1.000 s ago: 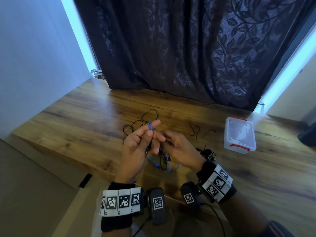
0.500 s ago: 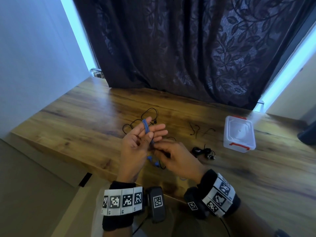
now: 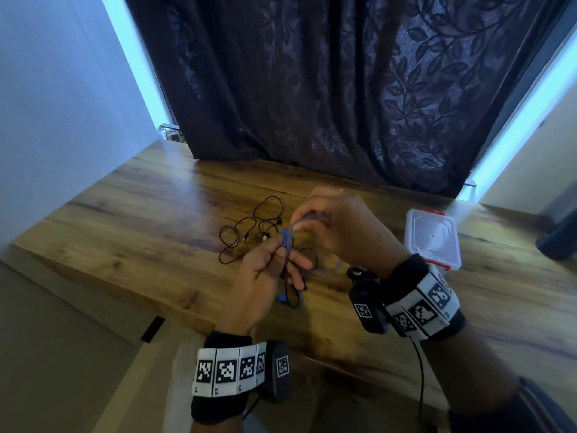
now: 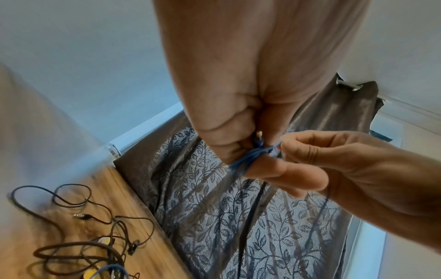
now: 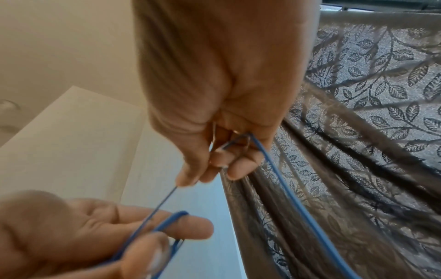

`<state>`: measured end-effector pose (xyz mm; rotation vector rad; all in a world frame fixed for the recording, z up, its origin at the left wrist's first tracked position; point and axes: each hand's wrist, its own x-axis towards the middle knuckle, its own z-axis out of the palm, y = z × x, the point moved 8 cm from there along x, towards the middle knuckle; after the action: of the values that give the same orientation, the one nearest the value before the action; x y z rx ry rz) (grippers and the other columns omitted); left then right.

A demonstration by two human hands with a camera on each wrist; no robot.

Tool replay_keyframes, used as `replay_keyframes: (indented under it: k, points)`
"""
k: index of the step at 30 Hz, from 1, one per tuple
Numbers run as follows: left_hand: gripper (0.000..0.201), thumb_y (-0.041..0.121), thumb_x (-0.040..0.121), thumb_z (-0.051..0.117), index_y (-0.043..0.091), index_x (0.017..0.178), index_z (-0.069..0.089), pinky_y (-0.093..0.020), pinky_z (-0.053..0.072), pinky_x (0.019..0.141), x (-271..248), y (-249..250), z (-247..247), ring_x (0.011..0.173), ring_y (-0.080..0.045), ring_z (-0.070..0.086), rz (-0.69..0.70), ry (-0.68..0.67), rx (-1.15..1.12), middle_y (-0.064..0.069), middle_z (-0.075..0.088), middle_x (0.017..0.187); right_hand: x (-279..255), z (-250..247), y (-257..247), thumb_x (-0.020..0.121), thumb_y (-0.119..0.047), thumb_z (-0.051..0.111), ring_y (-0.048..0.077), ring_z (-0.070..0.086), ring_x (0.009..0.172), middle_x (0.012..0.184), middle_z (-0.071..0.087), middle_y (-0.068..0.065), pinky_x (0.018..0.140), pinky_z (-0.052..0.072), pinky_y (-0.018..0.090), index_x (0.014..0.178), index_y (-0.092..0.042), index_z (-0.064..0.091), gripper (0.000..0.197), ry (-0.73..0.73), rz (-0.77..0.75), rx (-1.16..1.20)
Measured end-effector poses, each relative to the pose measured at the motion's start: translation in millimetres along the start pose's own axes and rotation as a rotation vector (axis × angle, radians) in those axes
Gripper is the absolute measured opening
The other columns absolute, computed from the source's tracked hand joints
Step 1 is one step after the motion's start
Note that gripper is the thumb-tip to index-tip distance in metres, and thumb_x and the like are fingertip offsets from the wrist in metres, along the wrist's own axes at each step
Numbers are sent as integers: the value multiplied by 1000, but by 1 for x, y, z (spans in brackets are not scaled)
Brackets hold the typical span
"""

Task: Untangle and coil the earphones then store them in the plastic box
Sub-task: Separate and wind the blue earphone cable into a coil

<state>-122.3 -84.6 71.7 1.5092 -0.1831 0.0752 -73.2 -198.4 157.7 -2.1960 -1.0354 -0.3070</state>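
Above the wooden table my left hand holds blue earphones, their cord looped in a small coil round its fingers. The thumb presses the coil against them. My right hand is raised just beyond and pinches the free blue cord, which runs taut to the coil. The rest of the blue cord hangs down toward the table. The clear plastic box with red clips stands shut at the right, apart from both hands.
A loose black earphone cable lies tangled on the table behind the left hand. Another black bundle sits by my right wrist. A dark patterned curtain hangs along the table's far edge, and a wall stands at the left.
My right hand has come up from below the left hand to beyond and right of it, drawing the blue cord with it. The left hand still holds the coil.
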Motion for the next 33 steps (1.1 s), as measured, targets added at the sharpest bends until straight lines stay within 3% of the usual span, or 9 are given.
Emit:
replay_keyframes:
  k: [6, 10, 15, 16, 19, 22, 24, 28, 33]
  points:
    - [34, 15, 102, 35, 16, 130, 54, -38, 47, 62, -3, 15, 7, 60, -22, 62, 75, -121, -32, -10, 72, 91, 3, 1, 30, 88, -10, 75, -2, 63, 78, 86, 64, -14, 75, 47, 12, 95, -10, 79, 8, 279, 136, 200]
    - [40, 15, 100, 38, 9, 139, 46, -30, 50, 62, -3, 21, 11, 60, -19, 62, 69, -142, -21, -7, 70, 87, -12, 38, 44, 97, -8, 64, 3, 72, 87, 93, 76, -7, 81, 59, 29, 100, -16, 76, 15, 146, 348, 417]
    - [41, 9, 102, 40, 3, 143, 42, -31, 56, 69, -2, 25, 1, 67, -18, 66, 89, -31, -77, -7, 72, 90, -52, 86, 25, 100, -1, 53, 15, 66, 62, 64, 67, -16, 64, 57, 49, 79, -37, 61, 42, -161, 343, 501]
    - [40, 5, 104, 39, 5, 144, 41, -29, 57, 70, -2, 23, -2, 70, -17, 68, 78, -2, -60, -7, 73, 91, -59, 93, 19, 102, -3, 52, 18, 65, 61, 64, 66, -15, 66, 58, 48, 80, -38, 60, 42, -215, 339, 495]
    - [42, -2, 103, 36, 14, 141, 42, -20, 55, 72, 0, 15, -7, 77, -15, 72, 70, 86, -11, -10, 72, 95, -71, 95, 6, 105, -14, 50, 1, 62, 64, 73, 68, -9, 65, 51, 18, 96, -29, 67, 24, -354, 315, 424]
    - [35, -1, 104, 33, 16, 131, 48, -24, 55, 75, 3, 5, -13, 81, -16, 71, 91, 154, 100, -13, 68, 96, -71, 80, 0, 104, -22, 54, 7, 67, 71, 80, 72, -8, 65, 50, 19, 106, -17, 71, 17, -441, 257, 284]
    - [25, 6, 105, 35, 5, 117, 57, -29, 54, 74, 4, -6, -12, 79, -16, 70, 65, 119, 199, -8, 69, 91, -63, 56, 2, 102, -25, 57, 7, 68, 70, 80, 72, -8, 63, 54, 24, 110, -21, 72, 17, -366, 245, 203]
    - [28, 21, 102, 36, 10, 107, 61, -46, 51, 65, 1, -8, -2, 63, -24, 62, 24, 28, 130, -7, 71, 86, -34, 3, 7, 98, -19, 64, 2, 65, 67, 74, 70, -10, 63, 47, 13, 106, -23, 77, 15, -76, 203, 183]
    - [38, 13, 100, 35, 6, 132, 55, -29, 47, 60, 0, 4, 7, 53, -19, 53, 28, -54, -94, -14, 69, 83, -5, -8, 22, 94, -19, 70, -3, 66, 86, 89, 71, -16, 77, 45, 9, 104, -20, 79, 14, 26, 219, 214]
